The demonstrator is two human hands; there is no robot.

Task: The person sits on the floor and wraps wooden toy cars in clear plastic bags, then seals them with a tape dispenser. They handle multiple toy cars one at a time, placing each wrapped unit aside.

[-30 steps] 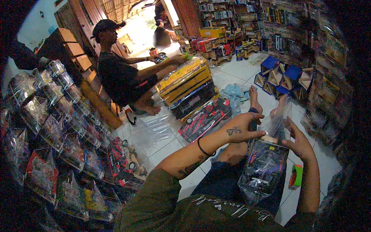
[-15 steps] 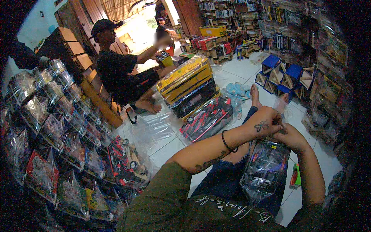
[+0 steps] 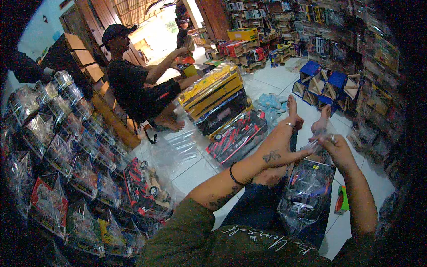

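Note:
Across my lap lies a dark boxy item with coloured printing inside a clear plastic bag (image 3: 307,191). The bag's far end is bunched up, and my right hand (image 3: 340,153) pinches that gathered plastic between thumb and fingers. Just left of it, my left hand (image 3: 282,144) is open, its thumb stretched toward the bunched plastic and its other fingers pointing away from me. Whether the left thumb touches the plastic I cannot tell. On the floor beside my right forearm is a small green and orange object (image 3: 341,200).
Ahead stand stacked yellow and black wrapped toy trucks (image 3: 213,102), with a red-and-black one (image 3: 238,138) nearer. Wrapped goods (image 3: 66,155) fill the left. Blue-sided wooden pieces (image 3: 329,84) stand at far right. A co-worker (image 3: 129,84) sits at far left, handling a yellowish item.
My hands, earlier together over the bag's end, have come apart. The left has opened and moved left; the right keeps the gathered plastic. The co-worker's arm has shifted slightly.

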